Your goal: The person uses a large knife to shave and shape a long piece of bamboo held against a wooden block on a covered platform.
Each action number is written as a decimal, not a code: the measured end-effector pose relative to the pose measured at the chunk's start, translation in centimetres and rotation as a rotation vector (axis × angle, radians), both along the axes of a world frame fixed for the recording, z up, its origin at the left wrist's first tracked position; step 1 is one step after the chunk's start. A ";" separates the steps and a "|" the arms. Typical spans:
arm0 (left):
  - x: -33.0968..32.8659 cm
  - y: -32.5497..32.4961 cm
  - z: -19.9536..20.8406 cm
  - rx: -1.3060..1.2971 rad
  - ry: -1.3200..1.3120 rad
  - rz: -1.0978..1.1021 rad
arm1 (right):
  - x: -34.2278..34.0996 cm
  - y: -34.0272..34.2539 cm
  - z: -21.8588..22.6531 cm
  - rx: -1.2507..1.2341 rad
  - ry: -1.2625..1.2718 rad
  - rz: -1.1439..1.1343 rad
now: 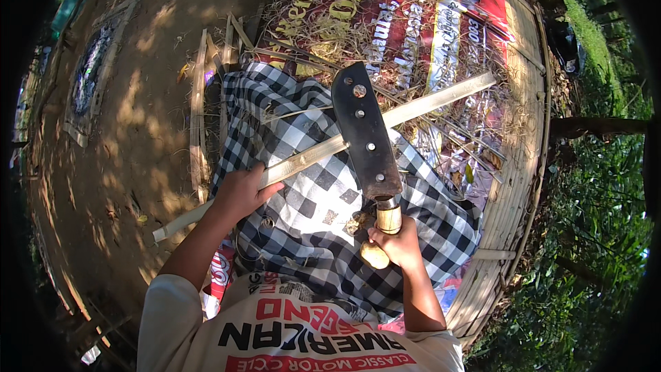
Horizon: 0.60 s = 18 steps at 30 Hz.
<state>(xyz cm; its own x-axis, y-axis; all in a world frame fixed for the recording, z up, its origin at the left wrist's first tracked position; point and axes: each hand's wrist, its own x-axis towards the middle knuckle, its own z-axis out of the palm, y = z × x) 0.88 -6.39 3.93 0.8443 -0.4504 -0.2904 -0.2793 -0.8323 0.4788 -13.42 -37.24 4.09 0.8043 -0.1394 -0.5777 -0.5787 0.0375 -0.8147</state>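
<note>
A long pale bamboo strip slants across my lap from lower left to upper right. My left hand is closed around it toward its lower-left end. In my right hand I grip the wooden handle of a broad dark cleaver with several round holes along its blade. The blade points away from me and crosses over the strip, hiding a short part of it; whether the edge touches the strip I cannot tell. Beneath both lies a black-and-white checked cloth, spread over my legs.
Thin shavings litter a dark red printed banner beyond my lap. It lies on a slatted bamboo platform, whose edge curves along the right beside green plants. Several bamboo pieces lie left of the cloth, near bare earth.
</note>
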 end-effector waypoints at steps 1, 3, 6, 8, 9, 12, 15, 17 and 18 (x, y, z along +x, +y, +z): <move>0.2 0.3 0.2 0.059 0.079 0.005 | 0.1 -0.3 -0.1 0.042 -0.005 -0.004; 0.1 -0.4 0.2 -0.051 -0.043 -0.019 | 0.5 -1.8 1.1 0.050 -0.013 -0.070; -0.2 -0.5 -0.6 -0.092 -0.100 0.019 | 1.3 -0.4 0.5 0.078 -0.046 -0.206; -0.3 0.0 -0.6 -0.037 -0.088 -0.011 | 0.1 0.0 -0.2 0.008 -0.010 -0.018; -0.2 0.5 -0.6 0.001 -0.084 -0.018 | 0.0 0.6 -0.4 0.002 0.001 0.060; 0.0 -0.1 -1.1 -0.048 -0.129 -0.036 | 0.9 -1.5 0.8 0.008 -0.035 -0.017; -0.5 -0.2 -1.1 -0.086 -0.184 -0.012 | 1.9 0.2 1.0 0.079 -0.066 -0.211; -0.3 -0.6 -0.4 -0.063 -0.172 -0.006 | 0.1 0.8 -0.8 0.070 0.028 -0.044; -0.2 -0.6 -0.3 -0.061 -0.166 -0.014 | -0.3 1.0 -1.0 0.036 0.022 0.047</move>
